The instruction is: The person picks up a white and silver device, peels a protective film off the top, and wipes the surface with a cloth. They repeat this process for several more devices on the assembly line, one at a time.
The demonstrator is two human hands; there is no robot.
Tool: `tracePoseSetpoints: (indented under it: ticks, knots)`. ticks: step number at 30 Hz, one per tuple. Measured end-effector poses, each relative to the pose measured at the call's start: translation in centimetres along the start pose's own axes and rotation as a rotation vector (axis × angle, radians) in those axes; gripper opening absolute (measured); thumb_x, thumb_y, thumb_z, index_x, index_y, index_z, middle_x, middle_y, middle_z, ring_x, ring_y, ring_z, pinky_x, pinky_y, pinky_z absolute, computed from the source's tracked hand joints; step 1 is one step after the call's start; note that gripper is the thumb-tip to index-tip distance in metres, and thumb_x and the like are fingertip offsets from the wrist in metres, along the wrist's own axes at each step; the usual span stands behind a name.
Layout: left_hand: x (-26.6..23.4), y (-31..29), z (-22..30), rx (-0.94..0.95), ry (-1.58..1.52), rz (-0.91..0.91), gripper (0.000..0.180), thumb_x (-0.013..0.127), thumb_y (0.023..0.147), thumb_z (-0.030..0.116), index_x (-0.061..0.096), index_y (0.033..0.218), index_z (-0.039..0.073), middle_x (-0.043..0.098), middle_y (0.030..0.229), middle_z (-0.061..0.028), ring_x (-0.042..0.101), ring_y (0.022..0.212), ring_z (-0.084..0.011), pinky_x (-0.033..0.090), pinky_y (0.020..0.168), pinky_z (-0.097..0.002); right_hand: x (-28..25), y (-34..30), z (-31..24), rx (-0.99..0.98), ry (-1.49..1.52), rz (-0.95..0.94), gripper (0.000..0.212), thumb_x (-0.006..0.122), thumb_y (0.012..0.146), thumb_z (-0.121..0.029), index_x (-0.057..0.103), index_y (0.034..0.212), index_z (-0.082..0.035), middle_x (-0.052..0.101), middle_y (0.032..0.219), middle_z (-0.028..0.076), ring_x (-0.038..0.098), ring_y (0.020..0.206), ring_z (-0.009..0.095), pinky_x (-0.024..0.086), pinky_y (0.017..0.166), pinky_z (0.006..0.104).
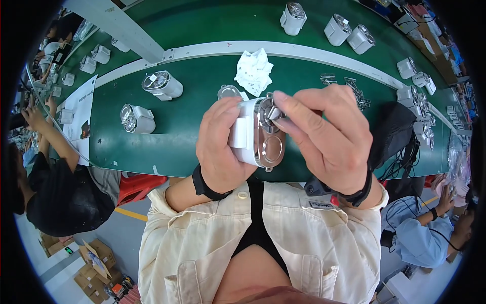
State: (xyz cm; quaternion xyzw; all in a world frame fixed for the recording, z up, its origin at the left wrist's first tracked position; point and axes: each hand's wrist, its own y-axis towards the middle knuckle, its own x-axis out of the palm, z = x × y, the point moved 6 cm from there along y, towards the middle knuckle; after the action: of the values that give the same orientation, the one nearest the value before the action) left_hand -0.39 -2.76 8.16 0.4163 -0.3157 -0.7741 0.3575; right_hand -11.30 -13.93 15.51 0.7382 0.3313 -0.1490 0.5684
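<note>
Both my hands on a white lamp

My left hand (223, 147) clasps the lamp (255, 134) above the bench's (177, 137) near edge; my right hand (329, 131) pinches its chrome face.

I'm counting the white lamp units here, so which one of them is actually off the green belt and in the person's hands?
The white unit at picture centre: the left hand grips its body while the right hand pinches a small part at its chrome face. The other units lie on the green belt.

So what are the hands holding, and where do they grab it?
Left hand grips the white device by its side; right hand fingertips pinch a small part at its shiny face.
</note>
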Motion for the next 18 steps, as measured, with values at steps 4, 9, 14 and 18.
tracePoseSetpoints:
  ticks: [4, 9, 14, 18]
  knots:
    - [0.02, 0.03, 0.05, 0.007, 0.004, 0.014, 0.077, 0.084, 0.073, 0.015, 0.035, 0.131, 0.001, 0.056, 0.118, -0.0249, 0.062, 0.101, -0.0306, 0.051, 0.086, -0.0372, -0.45, 0.69, -0.16, -0.064, -0.034, -0.042, 0.035, 0.076, 0.066, -0.001, 0.070, 0.100, 0.002, 0.063, 0.082, 0.009, 0.055, 0.065, 0.022, 0.040, 0.061, 0.0322]
    - [0.10, 0.28, 0.06, 0.013, 0.000, 0.026, 0.072, 0.082, 0.074, 0.016, 0.037, 0.128, 0.000, 0.057, 0.115, -0.0241, 0.062, 0.099, -0.0336, 0.052, 0.084, -0.0394, -0.14, 0.90, -0.26, -0.134, -0.046, -0.077, 0.034, 0.077, 0.063, -0.001, 0.069, 0.096, 0.001, 0.064, 0.081, 0.008, 0.054, 0.063, 0.021, 0.038, 0.060, 0.0336]
    - [0.12, 0.17, -0.25, 0.048, -0.027, 0.066, 0.068, 0.082, 0.072, 0.017, 0.042, 0.123, -0.002, 0.060, 0.108, -0.0225, 0.063, 0.093, -0.0402, 0.053, 0.081, -0.0434, -0.51, 1.23, -0.21, -0.192, -0.027, -0.136, 0.037, 0.077, 0.059, 0.000, 0.068, 0.095, 0.003, 0.064, 0.080, 0.008, 0.054, 0.061, 0.020, 0.036, 0.059, 0.0341]
    - [0.01, 0.51, 0.01, -0.013, -0.009, 0.007, 0.068, 0.082, 0.072, 0.017, 0.042, 0.123, -0.002, 0.059, 0.108, -0.0227, 0.063, 0.092, -0.0399, 0.053, 0.080, -0.0435, 0.03, 1.20, -0.35, -0.177, -0.063, -0.220, 0.038, 0.075, 0.059, -0.001, 0.067, 0.096, 0.004, 0.062, 0.078, 0.007, 0.052, 0.057, 0.020, 0.036, 0.058, 0.0341]
